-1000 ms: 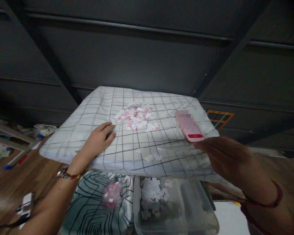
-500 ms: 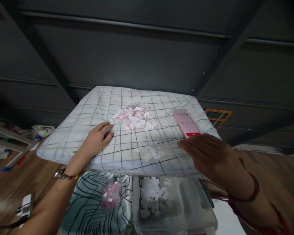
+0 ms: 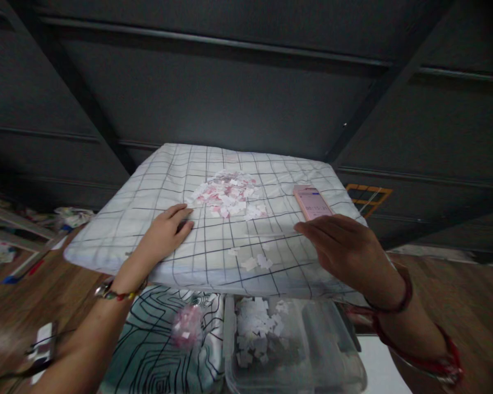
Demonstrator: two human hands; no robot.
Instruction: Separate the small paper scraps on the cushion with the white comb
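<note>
My left hand [image 3: 164, 232] rests on the checked white cloth [image 3: 283, 169], fingers apart and holding nothing. Just beyond its fingertips lies a heap of small white and pink paper pieces [image 3: 230, 191]. With fingers pressed together, my right hand [image 3: 345, 249] pinches what looks like a clear plastic bag [image 3: 271, 235], its faint edge stretching leftward over the cloth. A few white paper pieces [image 3: 257, 261] show below that edge. Partly behind my right hand lies a pink phone [image 3: 311, 202] with a running timer on its screen.
Below the table edge stands a clear plastic bin [image 3: 312, 377] with white paper pieces inside. Left of it, a pink-filled clear bag [image 3: 187, 326] lies on a green patterned cloth [image 3: 148, 350]. A dark panelled wall [image 3: 230, 93] rises behind. A power strip [image 3: 44, 347] is on the floor.
My right hand has shifted slightly left and up, covering the lower part of the phone screen. My left hand stays in place on the cloth.
</note>
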